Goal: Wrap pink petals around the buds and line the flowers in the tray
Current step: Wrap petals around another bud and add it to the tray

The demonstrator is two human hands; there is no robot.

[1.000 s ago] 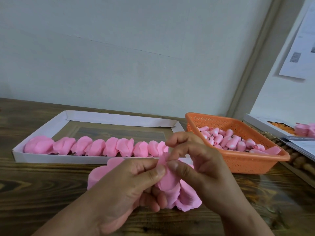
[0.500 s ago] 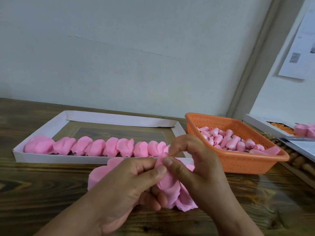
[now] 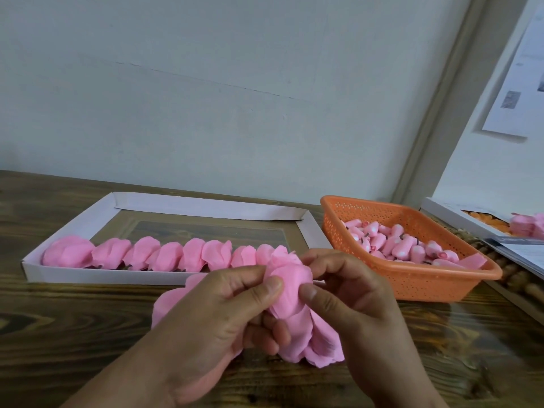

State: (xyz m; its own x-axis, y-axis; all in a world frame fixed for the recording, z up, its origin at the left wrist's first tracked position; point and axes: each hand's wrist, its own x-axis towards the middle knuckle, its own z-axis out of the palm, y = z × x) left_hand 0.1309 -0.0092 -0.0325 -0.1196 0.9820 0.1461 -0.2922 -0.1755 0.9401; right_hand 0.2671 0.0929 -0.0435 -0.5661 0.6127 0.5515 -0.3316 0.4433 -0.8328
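Note:
A half-wrapped pink flower (image 3: 290,287) is held between both hands above the wooden table. My left hand (image 3: 212,322) pinches its left side with thumb and fingers. My right hand (image 3: 350,301) pinches the right side, thumb on the front petal. The bud inside is hidden by petals. Loose pink petals (image 3: 321,340) lie under the hands, and more petals (image 3: 167,301) show left of my left hand. A white cardboard tray (image 3: 97,275) holds a row of several wrapped flowers (image 3: 164,254) along its near wall. An orange basket (image 3: 418,284) holds several pink buds (image 3: 403,245).
A second white box (image 3: 459,219) with orange and pink pieces sits at the far right, beside papers (image 3: 527,254) and wooden beads (image 3: 524,284). The wall stands close behind the tray. Bare wooden table (image 3: 59,334) lies at the left front.
My right-hand fingers have slid round the flower and folded a petal onto it; the flower looks fuller and rounder. My left hand keeps its hold in the same place.

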